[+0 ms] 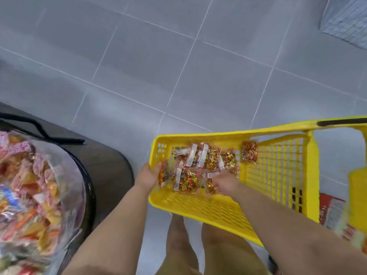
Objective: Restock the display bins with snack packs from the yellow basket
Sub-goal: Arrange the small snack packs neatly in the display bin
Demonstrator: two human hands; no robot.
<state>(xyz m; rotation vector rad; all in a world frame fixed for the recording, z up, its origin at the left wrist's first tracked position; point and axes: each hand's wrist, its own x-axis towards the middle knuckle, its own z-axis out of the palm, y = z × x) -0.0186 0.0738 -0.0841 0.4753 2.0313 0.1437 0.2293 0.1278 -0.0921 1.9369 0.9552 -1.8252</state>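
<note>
Right hand (225, 184) fingers hidden among snack packs (200, 165)

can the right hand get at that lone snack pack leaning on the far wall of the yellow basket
Probably yes. The right hand is already inside the yellow basket, among the piled packs, and the lone snack pack stands just beyond it with only bare mesh floor between. Nothing covers it.

No text could be read anywhere. The snack packs (187, 180) inside the yellow basket (218, 207) carried white label strips, but the print on them was too blurred to make out. The wrappers in the display bin (39, 185), left of the basket, showed only smeared colours, with no legible brand or number.
</note>
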